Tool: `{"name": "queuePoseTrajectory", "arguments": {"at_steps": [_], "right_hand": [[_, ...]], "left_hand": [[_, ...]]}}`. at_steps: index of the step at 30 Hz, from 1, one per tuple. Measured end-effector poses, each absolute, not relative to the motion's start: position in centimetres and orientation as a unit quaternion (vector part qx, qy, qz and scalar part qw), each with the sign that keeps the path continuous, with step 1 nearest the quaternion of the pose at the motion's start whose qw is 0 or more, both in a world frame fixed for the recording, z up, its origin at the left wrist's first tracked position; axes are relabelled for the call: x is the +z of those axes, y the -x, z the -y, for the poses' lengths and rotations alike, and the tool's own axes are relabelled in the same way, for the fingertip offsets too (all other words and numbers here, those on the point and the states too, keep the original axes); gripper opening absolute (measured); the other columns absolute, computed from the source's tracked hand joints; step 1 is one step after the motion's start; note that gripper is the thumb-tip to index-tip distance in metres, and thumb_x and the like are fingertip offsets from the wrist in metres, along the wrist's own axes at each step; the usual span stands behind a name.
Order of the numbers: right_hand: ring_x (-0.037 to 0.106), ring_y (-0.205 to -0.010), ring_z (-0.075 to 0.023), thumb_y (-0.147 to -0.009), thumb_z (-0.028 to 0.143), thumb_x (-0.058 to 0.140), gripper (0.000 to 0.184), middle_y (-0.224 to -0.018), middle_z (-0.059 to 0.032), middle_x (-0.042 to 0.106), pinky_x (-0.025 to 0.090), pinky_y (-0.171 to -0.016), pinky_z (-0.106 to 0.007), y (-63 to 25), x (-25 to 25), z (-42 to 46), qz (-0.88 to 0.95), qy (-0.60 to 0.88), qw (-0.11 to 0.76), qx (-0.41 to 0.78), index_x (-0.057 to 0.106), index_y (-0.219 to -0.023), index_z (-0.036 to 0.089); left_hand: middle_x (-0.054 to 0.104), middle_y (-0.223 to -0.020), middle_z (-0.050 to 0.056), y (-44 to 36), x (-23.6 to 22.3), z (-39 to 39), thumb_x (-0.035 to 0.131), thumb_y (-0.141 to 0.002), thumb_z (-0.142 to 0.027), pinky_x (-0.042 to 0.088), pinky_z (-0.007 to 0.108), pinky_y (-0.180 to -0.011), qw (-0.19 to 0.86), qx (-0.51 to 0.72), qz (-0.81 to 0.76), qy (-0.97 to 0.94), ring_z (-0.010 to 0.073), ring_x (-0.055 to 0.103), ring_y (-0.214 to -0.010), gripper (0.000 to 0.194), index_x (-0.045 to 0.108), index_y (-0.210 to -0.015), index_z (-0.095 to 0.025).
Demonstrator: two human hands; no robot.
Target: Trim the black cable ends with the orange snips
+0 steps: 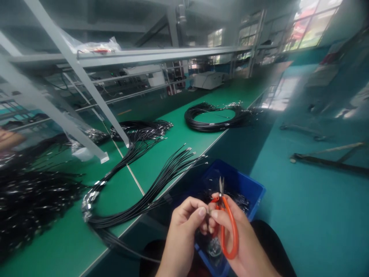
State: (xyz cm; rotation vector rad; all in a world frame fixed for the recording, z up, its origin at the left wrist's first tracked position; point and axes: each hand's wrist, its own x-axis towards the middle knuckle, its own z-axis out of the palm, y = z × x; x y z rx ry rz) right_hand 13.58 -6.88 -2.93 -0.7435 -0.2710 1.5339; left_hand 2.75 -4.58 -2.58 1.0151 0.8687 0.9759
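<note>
My left hand (186, 227) is closed, thumb and forefinger pinched on a small dark piece too hidden to name. My right hand (239, 227) grips scissors (230, 227) with orange handles, their narrow blades pointing up and slightly parted. Its thumb and finger also meet my left fingertips at the small piece. Both hands are over a blue bin (258, 196) with dark and clear plastic bits inside. Left of them, a bundle of black cables (161, 182) curves along the green bench, its metal-tipped ends fanned out towards the bench edge.
A coiled ring of black cables (191, 121) lies further along the green bench (170, 148). More black cables (40, 200) are heaped at the left, near another person's arm (10, 139). White shelf posts (95, 100) rise from the bench. A wheeled stand (325, 161) is on the floor at right.
</note>
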Motion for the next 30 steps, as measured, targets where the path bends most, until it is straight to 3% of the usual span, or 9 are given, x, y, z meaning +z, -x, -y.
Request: {"name": "queuePoseTrajectory", "arguments": {"at_steps": [11,14,18,21,23,28,30], "right_hand": [[0.053,-0.055,-0.0118,-0.073,0.014,0.062,0.023,-0.070,0.0019,0.059,0.042,-0.052,-0.022,-13.8,-3.3,6.7,0.123,0.334,0.652,0.670,0.052,-0.094,0.020],[0.054,-0.056,-0.0120,-0.075,0.014,0.063,0.024,-0.073,0.0011,0.060,0.043,-0.052,-0.022,-13.8,-3.1,6.6,0.116,0.343,0.649,0.669,0.052,-0.096,0.020],[0.054,-0.059,-0.0119,-0.072,0.014,0.067,0.028,-0.072,0.0012,0.060,0.045,-0.055,-0.022,-13.6,-2.8,6.5,0.099,0.338,0.650,0.674,0.053,-0.096,0.019],[0.054,-0.060,-0.0122,-0.073,0.014,0.067,0.026,-0.070,0.0010,0.059,0.045,-0.054,-0.021,-13.5,-2.6,6.4,0.099,0.337,0.653,0.671,0.053,-0.096,0.019],[0.054,-0.060,-0.0123,-0.075,0.014,0.065,0.024,-0.071,0.0007,0.060,0.045,-0.054,-0.022,-13.4,-2.6,6.5,0.103,0.342,0.649,0.672,0.053,-0.095,0.019],[0.051,-0.055,-0.0119,-0.077,0.013,0.059,0.017,-0.064,0.0014,0.058,0.042,-0.052,-0.021,-13.4,-2.7,6.4,0.117,0.334,0.646,0.676,0.053,-0.092,0.018],[0.048,-0.052,-0.0110,-0.077,0.013,0.059,0.017,-0.060,0.0030,0.055,0.040,-0.051,-0.021,-13.3,-2.7,6.3,0.127,0.336,0.644,0.675,0.052,-0.092,0.018]], "left_hand": [[0.051,-0.062,-0.002,-3.0,-2.3,4.3,0.056,-0.081,-0.019,0.038,0.021,-0.054,0.647,0.469,-0.393,-0.454,0.0088,0.045,-0.054,0.012,0.052,-0.070,-0.015],[0.053,-0.068,-0.001,-2.3,-2.0,4.3,0.054,-0.082,-0.018,0.043,0.022,-0.058,0.508,0.480,-0.462,-0.546,0.0110,0.050,-0.059,0.003,0.056,-0.079,-0.017],[0.055,-0.096,0.005,-1.7,-1.8,4.5,0.050,-0.082,-0.010,0.046,0.021,-0.065,0.219,0.431,-0.460,-0.745,0.0127,0.058,-0.074,0.021,0.063,-0.093,-0.022],[0.056,-0.098,0.006,-1.3,-2.1,4.5,0.049,-0.083,-0.009,0.046,0.022,-0.065,0.106,0.401,-0.451,-0.790,0.0143,0.060,-0.077,0.022,0.066,-0.088,-0.022],[0.059,-0.096,0.007,-1.0,-2.2,4.5,0.049,-0.084,-0.011,0.046,0.024,-0.068,0.126,0.410,-0.480,-0.765,0.0167,0.061,-0.080,0.019,0.065,-0.086,-0.021],[0.065,-0.075,0.003,-1.3,-2.0,4.8,0.055,-0.082,-0.019,0.048,0.023,-0.064,0.455,0.395,-0.463,-0.650,0.0164,0.061,-0.069,0.008,0.062,-0.084,-0.018],[0.064,-0.068,0.001,-1.6,-2.1,4.9,0.057,-0.081,-0.022,0.046,0.021,-0.059,0.522,0.402,-0.449,-0.603,0.0140,0.058,-0.063,0.008,0.062,-0.077,-0.016]]}}
